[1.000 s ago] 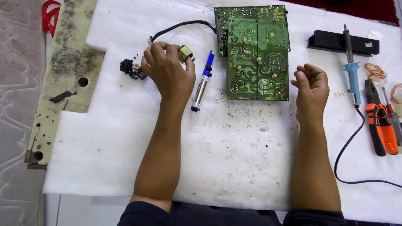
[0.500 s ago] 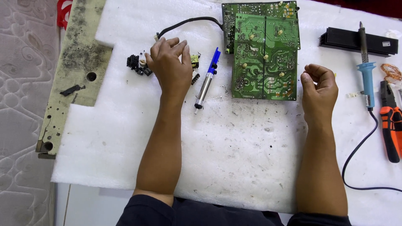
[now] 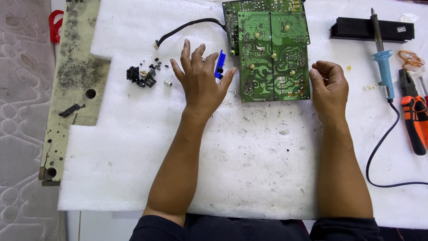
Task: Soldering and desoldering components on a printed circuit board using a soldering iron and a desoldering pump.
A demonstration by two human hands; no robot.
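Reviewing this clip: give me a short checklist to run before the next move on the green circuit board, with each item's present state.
1. Left hand free of parts: ok, open and flat, fingers spread over the blue-handled tool.
2. Right hand free: cannot tell, fingers curled loosely beside the board.
3. Green circuit board lying flat on the white foam sheet, solder side up: ok.
4. Soldering iron away from both hands: ok, it lies right of the board.
5. Removed small parts gathered apart from the board: ok, piled left of the left hand.
6. Foam clean of debris: not ok, small bits are scattered below the board.
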